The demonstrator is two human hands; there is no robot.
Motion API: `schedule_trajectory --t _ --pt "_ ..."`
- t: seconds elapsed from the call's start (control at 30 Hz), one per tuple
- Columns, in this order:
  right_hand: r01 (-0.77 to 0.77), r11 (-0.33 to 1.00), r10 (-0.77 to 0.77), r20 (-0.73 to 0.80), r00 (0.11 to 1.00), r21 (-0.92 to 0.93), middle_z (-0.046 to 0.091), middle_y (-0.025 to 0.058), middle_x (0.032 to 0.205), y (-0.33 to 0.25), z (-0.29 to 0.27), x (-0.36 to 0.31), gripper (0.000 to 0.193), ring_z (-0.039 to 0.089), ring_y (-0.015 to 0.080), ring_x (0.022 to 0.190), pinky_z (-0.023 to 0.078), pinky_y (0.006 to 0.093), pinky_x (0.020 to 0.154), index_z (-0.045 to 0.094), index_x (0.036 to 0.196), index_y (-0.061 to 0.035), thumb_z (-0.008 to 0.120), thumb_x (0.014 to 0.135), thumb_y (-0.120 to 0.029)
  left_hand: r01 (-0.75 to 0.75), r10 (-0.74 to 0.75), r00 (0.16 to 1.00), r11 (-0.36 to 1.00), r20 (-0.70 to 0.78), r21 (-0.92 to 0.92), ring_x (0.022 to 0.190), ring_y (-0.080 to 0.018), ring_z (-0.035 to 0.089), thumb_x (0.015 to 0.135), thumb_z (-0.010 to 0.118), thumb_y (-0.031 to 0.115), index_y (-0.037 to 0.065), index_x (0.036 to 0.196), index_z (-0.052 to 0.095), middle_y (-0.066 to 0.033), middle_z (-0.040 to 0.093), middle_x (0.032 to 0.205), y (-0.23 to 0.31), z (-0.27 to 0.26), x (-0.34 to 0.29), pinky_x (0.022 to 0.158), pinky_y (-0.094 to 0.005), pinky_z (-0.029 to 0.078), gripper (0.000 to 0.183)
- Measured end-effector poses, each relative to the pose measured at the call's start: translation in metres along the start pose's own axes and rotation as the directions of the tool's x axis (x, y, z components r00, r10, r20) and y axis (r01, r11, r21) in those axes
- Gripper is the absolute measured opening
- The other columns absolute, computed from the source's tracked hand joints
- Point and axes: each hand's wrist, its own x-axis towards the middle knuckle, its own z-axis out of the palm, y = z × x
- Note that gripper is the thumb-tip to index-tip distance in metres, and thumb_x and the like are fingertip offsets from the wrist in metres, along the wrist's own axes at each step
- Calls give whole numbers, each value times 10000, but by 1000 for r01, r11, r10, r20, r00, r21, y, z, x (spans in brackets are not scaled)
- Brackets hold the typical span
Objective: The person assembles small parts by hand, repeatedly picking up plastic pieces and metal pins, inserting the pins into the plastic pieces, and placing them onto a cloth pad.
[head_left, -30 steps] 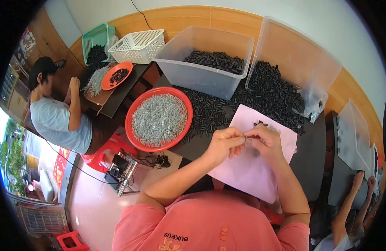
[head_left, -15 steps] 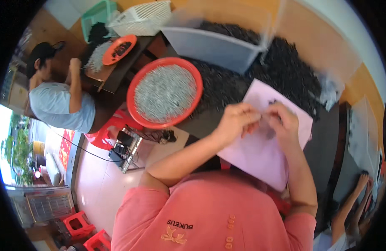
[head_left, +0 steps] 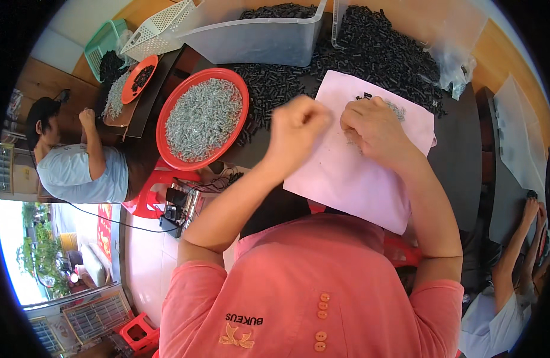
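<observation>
A pink cloth (head_left: 346, 185) lies over the table's near edge and toward my lap. My left hand (head_left: 301, 128) is raised over the cloth's left edge, fingers curled and a little blurred; whatever they hold is hidden. Lower on the cloth, my right hand (head_left: 376, 125) has its fingers bent down and together among small pieces, and its fingertips are partly hidden. Beside it lie small silvery-clear pieces (head_left: 396, 110) and a few short black pieces (head_left: 364, 95). Left of the cloth, a round red tray (head_left: 245, 104) holds a heap of silvery-clear pieces (head_left: 203, 119).
Black tubular pieces (head_left: 382, 53) are piled behind the cloth, beside a translucent plastic bin (head_left: 257, 45). A plastic bag (head_left: 456, 77) lies at the pile's right. At left a co-worker (head_left: 84, 170) sits by an orange plate (head_left: 128, 95); another person's forearm (head_left: 513, 256) shows at right.
My hands were close together over the cloth; now they are apart. The left has moved left and up, while the right has come down onto the pieces. The view has shifted too.
</observation>
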Motion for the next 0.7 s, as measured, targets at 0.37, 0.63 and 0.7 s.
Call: schedule_trajectory --t 0.37,0.63,0.7 --pt "36 998 -43 -142 989 -52 562 31 839 11 3 3 114 570 232 866 373 376 761 545 779 -126 657 769 -108 -23 211 976 333 -50 943 982 -344 574 752 760 370 14 883 666 -158 606 988 -30 4 77 746 -448 533 391" --pt "0 998 -4 -61 998 -66 570 33 866 12 14 -1 140 578 230 903 378 374 776 564 764 -118 701 735 -110 -233 188 972 658 144 716 946 -310 577 770 719 216 48 842 665 -98 634 917 -40 -22 70 744 -421 505 191" --pt "-9 998 7 -50 999 -55 572 34 866 12 14 -1 142 580 232 906 380 373 780 567 763 -116 706 736 -112 -328 265 945 772 193 545 931 -293 573 775 709 156 59 796 650 -71 633 893 -35 -29 60 744 -405 492 115"
